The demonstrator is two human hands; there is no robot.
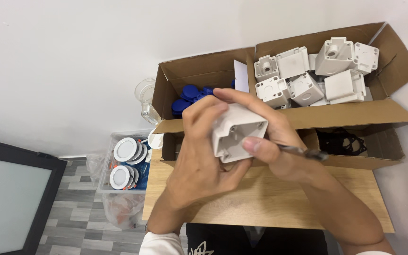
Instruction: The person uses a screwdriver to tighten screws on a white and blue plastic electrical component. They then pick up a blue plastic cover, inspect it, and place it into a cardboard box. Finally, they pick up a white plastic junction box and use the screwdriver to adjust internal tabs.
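Your left hand (199,156) clasps the white square housing (238,133), open side up, between your 2 hands, while your right hand (279,141) pinches a dark screwdriver (303,152) lying across its right edge.

The lower side of the white housing (238,133) is covered by the left hand (198,156), and its far side by the right hand (272,137). Most of the thin dark tool (308,152) is hidden in the right hand, so its kind cannot be told. The blue parts (190,97) are partly screened by the hands and the cardboard box (355,113) wall. The black pieces (343,140) in the box's lower right compartment are shadowed and too tangled to be identified. Both forearms are cut off at the bottom edge of the frame.
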